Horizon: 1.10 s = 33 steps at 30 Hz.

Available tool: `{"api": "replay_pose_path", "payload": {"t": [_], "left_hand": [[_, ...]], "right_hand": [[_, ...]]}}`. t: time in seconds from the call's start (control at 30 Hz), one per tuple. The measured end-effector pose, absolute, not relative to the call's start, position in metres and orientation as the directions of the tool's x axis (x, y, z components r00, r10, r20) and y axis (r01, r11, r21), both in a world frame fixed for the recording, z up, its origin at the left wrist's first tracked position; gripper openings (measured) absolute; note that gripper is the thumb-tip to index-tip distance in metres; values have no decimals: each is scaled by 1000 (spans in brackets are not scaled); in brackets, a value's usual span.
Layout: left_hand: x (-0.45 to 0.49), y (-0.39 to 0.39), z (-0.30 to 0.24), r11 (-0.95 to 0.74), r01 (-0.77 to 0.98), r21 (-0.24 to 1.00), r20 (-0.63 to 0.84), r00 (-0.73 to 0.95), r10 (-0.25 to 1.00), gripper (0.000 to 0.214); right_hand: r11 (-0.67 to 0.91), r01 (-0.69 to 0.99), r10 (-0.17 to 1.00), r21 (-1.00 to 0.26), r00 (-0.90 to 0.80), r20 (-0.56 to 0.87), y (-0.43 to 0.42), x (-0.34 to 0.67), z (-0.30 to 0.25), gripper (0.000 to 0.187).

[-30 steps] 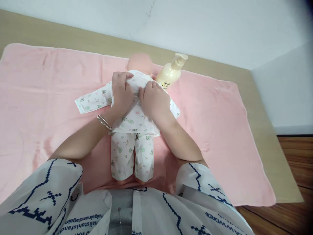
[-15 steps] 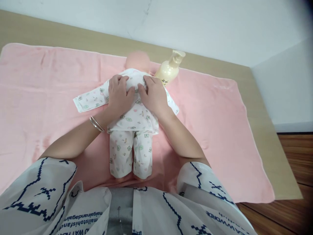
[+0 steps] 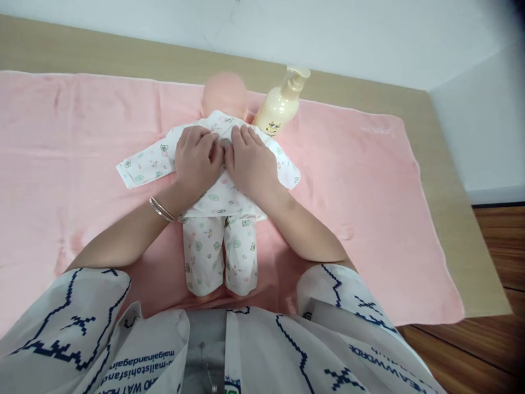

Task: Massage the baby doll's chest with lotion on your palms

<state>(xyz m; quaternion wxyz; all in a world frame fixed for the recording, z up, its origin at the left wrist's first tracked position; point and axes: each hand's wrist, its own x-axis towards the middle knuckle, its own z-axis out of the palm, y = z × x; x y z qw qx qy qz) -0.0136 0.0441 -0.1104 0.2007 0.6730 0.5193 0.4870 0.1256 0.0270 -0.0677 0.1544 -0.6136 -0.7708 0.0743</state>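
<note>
A baby doll [image 3: 224, 94] lies stretched out with its bald head away from me. It wears a white printed top [image 3: 215, 198] and matching trousers [image 3: 204, 254]. On the upper middle of the top, my left hand [image 3: 199, 158] is curled, thumb and fingers pinching the cloth. My right hand [image 3: 252, 164] is beside it, fingers bent onto the same cloth. Their thumbs nearly meet at the middle, and the fingertips partly hide what they grip. The top's sleeves spread out to both sides.
A pink blanket [image 3: 361, 219] covers most of the wooden table [image 3: 463, 246]. A cream pump bottle [image 3: 283, 101] stands close to the right of the doll's head. A white wall [image 3: 348, 44] rises behind the table, and brown wooden floor [image 3: 498, 235] shows at the right.
My hands have drawn closer together at the middle of the top, and the fingers have curled in more. The camera view has shifted slightly. The doll lies as before.
</note>
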Motion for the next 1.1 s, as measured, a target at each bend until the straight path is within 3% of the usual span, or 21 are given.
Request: {"api": "replay_pose_path", "payload": {"t": [0.13, 0.3, 0.57, 0.77, 0.9, 1.1], "left_hand": [[-15, 47, -113, -372, 534, 760, 454, -25, 891, 36], [-19, 65, -112, -411, 505, 759, 427, 91, 900, 47], [-14, 47, -107, -392, 479, 785, 419, 56, 906, 29], [-18, 53, -114, -385, 444, 809, 418, 27, 908, 36], [-24, 62, -114, -452, 521, 724, 439, 158, 885, 43], [-14, 44, -99, -470, 738, 484, 436, 262, 861, 40]], "right_hand": [[278, 908, 960, -313, -259, 102, 43, 138, -67, 59], [376, 864, 925, -334, -368, 90, 62, 154, -67, 62], [260, 924, 959, -279, -213, 188, 24, 125, -66, 52], [283, 908, 958, -310, -249, 144, 40, 143, -68, 59], [339, 897, 941, -285, -317, 120, 55, 153, -78, 68], [287, 939, 953, -187, -260, 158, 29, 131, -70, 59]]}}
